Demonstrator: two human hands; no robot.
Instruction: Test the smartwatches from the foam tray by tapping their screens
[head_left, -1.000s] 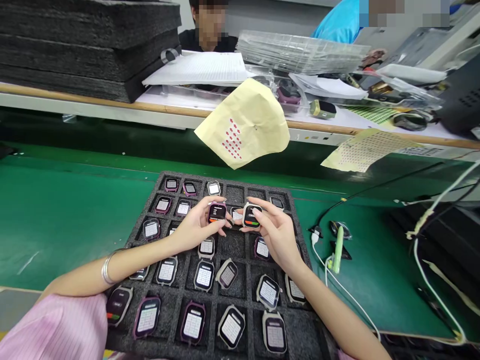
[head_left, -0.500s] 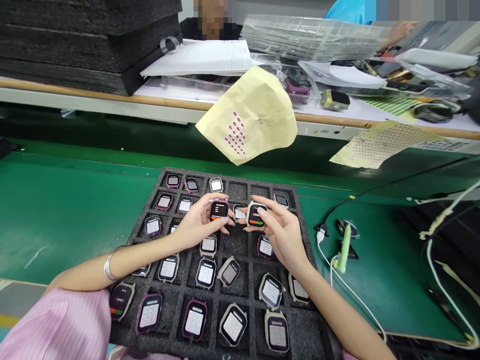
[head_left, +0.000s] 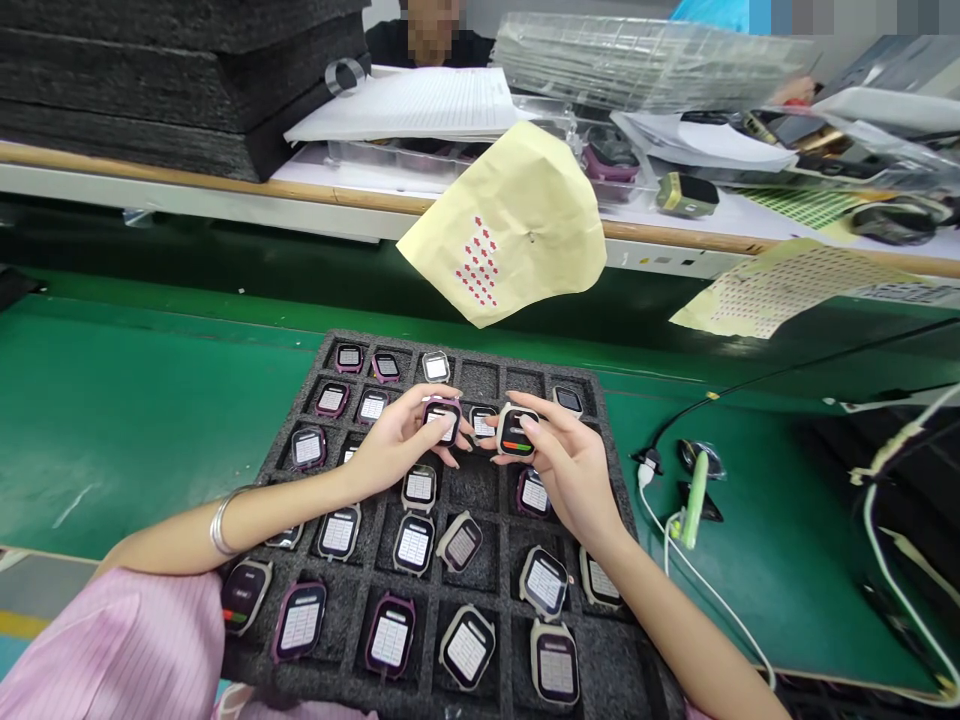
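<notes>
**Two watches lifted above the tray**

Your left hand point(head_left: 390, 452) pinches a purple-edged watch point(head_left: 441, 418) and your right hand point(head_left: 574, 470) a pale-edged watch point(head_left: 516, 432), both tilted screen-up toward you, seemingly for reading. Below them, the foam tray point(head_left: 495, 380) keeps others in separate pockets. Beyond hangs a yellow sheet point(head_left: 510, 225).

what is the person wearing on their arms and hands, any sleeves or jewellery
Both forearms are bare, with no gloves on the left hand or the right hand. A silver bangle of a few thin rings circles the left wrist. A pink, finely striped sleeve covers the left upper arm. No rings or watch show on the fingers or wrists.
</notes>
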